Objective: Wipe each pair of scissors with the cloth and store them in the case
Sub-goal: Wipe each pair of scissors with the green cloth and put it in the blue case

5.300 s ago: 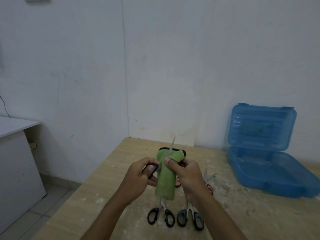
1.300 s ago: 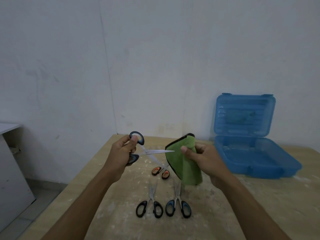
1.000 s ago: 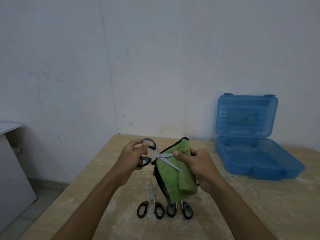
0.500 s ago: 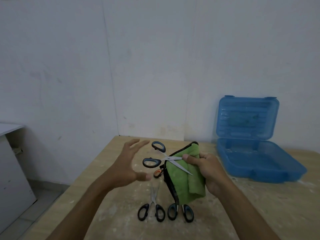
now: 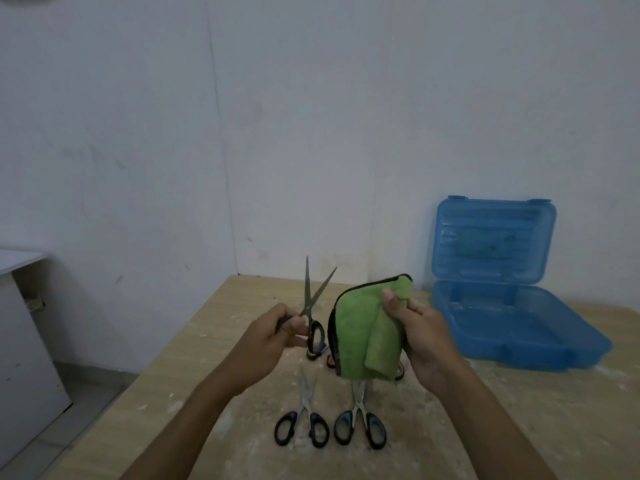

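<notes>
Against a bare white wall, the left hand (image 5: 277,329) grips open scissors (image 5: 313,306) by the handles, blades pointing up, just left of the green cloth (image 5: 363,334) clutched in the right hand (image 5: 420,332); the blue case (image 5: 519,336) lies open further right.

A plain white wall (image 5: 311,116) fills most of the view, scuffed and faintly stained, with a thin vertical seam running down it. Below stands a light wooden table (image 5: 519,427), its top dusted with white powder. At the far left sits a white cabinet (image 5: 20,341), beside a grey tiled floor (image 5: 79,420). The light is dim and even.
</notes>
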